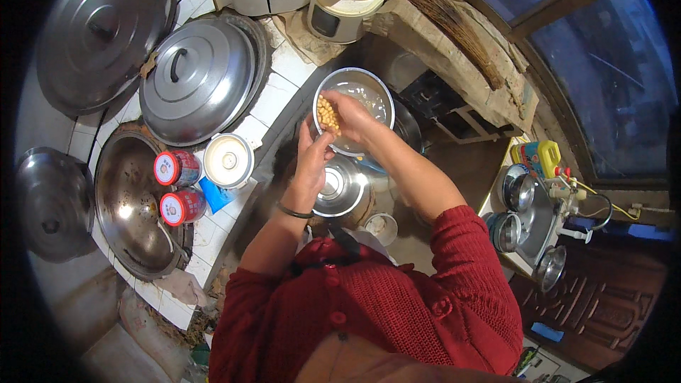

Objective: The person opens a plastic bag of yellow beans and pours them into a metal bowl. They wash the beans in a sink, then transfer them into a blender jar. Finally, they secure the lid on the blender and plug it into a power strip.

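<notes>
Wet yellow beans, apparently soybeans (327, 115), lie in my right hand (352, 116), which is cupped over the left side of a metal bowl (392, 111). Cloudy water (367, 94) with bubbles fills part of that bowl. My left hand (313, 157) is at the bowl's lower-left rim, its fingers outside and its thumb reaching over towards the beans. Whether it grips the rim is hard to make out. Below the bowl, beside my left wrist, is a shiny round metal lid or vessel (340, 186).
On the tiled stove at left are a lidded wok (205, 80), an uncovered wok (125, 202), two red-lidded jars (181, 168) and a white lid (229, 159). A blender (346, 10) stands behind. Metal basins (518, 189) crowd the sink (537, 218) at right.
</notes>
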Motion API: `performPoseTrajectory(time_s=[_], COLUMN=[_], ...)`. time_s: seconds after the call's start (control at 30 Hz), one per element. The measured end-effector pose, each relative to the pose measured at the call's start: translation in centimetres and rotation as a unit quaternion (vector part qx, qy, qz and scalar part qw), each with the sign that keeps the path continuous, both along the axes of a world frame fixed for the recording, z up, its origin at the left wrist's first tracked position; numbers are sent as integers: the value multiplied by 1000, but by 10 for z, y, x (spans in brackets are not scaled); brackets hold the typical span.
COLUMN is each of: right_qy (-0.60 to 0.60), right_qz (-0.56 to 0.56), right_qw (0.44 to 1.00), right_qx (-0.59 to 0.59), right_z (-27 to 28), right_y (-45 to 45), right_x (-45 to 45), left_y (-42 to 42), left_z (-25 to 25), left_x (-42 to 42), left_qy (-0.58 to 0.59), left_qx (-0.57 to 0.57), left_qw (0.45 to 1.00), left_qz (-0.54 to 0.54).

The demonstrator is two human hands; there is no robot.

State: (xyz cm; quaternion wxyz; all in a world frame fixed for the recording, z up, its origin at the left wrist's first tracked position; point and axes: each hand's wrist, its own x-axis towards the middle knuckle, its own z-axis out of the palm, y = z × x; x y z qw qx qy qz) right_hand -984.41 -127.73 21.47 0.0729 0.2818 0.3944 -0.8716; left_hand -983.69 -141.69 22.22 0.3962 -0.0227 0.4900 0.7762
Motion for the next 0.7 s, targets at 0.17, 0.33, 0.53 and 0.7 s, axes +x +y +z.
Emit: performPoseTrajectory(time_s=[0.17,0.33,0.53,0.7], right_qy=[-28,26,72,75], right_qz=[-25,-12,11,31], right_qw=[999,999,995,997], right_qx=[-8,-27,-64,-11], right_z=[12,10,41,62], right_y=[1,7,25,47], right_x=[-2,-5,-3,-11], left_y=[3,6,11,21], left_z=[-4,-6,-9,5], left_x=[-2,-7,-15,-28], left_qy=[-15,-37,-64,-69], left_qx=[19,33,55,55], left_qw=[1000,999,996,995], left_qz=[3,5,14,37])
